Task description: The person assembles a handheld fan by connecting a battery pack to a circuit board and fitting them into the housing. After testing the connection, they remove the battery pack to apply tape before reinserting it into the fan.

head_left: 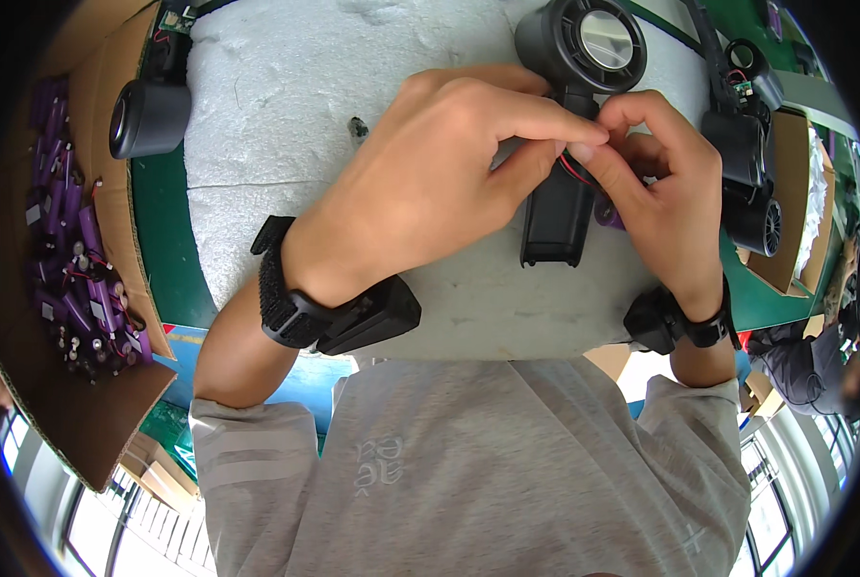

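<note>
On the white foam pad (305, 106) at top centre lies a black handheld fan body (569, 125), round head (584, 43) away from the person, handle (555, 226) pointing back toward them. It sits flat, handle slightly tilted. Both hands meet just beside the neck, where the head joins the handle.

Left hand (440, 183) comes in from lower left, fingers curled, thumb and forefinger tips (569, 130) pinched together at the neck. Grip is clenched on something small there; thin red and black wires (572, 168) show right under the fingertips, touching them. Can't tell exactly which wire is pinched.

Right hand (666, 188) comes from lower right, fingertips pressed against the left ones, also clenched around the wires. A purple cylindrical cell (611, 217) peeks out under its palm, touching the handle side. The fan body lies under and between both grips, not lifted.

Black wrist straps with boxy units sit on both wrists (300, 308).

Outward: a second black fan (149, 115) lies left, on the pad's edge. More black fan parts (752, 173) stand right. A cardboard box (64, 404) far left holds many purple cells with wires (74, 260). Green surface (165, 250) shows beside the pad. Grey sweatshirt (488, 471) fills the bottom.
</note>
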`<action>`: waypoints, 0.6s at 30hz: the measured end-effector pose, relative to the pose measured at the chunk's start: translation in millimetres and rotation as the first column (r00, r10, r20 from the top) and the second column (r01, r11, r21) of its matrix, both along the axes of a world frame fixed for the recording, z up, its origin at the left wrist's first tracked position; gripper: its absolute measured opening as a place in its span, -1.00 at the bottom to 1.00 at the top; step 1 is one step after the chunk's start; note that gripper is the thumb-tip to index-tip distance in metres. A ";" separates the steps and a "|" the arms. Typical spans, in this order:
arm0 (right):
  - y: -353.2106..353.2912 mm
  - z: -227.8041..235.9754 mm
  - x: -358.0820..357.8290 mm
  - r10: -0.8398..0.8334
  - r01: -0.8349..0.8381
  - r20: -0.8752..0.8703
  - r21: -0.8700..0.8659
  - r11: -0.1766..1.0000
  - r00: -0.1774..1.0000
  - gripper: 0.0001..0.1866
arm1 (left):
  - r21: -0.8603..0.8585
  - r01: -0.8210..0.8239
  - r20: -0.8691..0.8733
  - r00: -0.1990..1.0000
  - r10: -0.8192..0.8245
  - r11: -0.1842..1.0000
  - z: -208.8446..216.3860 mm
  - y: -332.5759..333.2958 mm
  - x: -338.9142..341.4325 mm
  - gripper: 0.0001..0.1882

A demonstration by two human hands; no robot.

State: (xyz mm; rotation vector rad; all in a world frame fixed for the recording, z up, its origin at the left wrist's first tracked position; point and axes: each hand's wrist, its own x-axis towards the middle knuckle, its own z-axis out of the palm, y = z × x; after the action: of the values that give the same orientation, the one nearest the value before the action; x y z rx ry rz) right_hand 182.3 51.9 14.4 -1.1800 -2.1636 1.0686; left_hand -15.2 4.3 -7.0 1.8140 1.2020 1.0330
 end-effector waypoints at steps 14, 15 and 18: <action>14.2 16.1 18.1 0.264 -0.278 0.091 0.195 0.941 0.960 -0.41 | -0.147 -0.119 0.100 0.986 0.135 0.982 5.0 -0.3 -1.5 -0.58; 16.3 19.0 21.5 0.256 -0.285 0.148 0.231 0.930 0.955 -0.45 | -0.148 -0.133 0.081 0.986 0.146 0.980 6.4 -0.6 -1.8 -0.58; 18.2 26.4 26.7 0.235 -0.310 0.255 0.312 0.898 0.938 -0.54 | -0.138 -0.171 0.041 0.983 0.178 0.975 10.2 -1.9 -2.5 -0.57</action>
State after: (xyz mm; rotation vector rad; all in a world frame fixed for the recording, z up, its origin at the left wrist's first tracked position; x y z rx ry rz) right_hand 209.0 70.1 40.8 -0.8738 -2.6120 0.6387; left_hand -17.7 2.4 3.3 1.5901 1.3841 1.0637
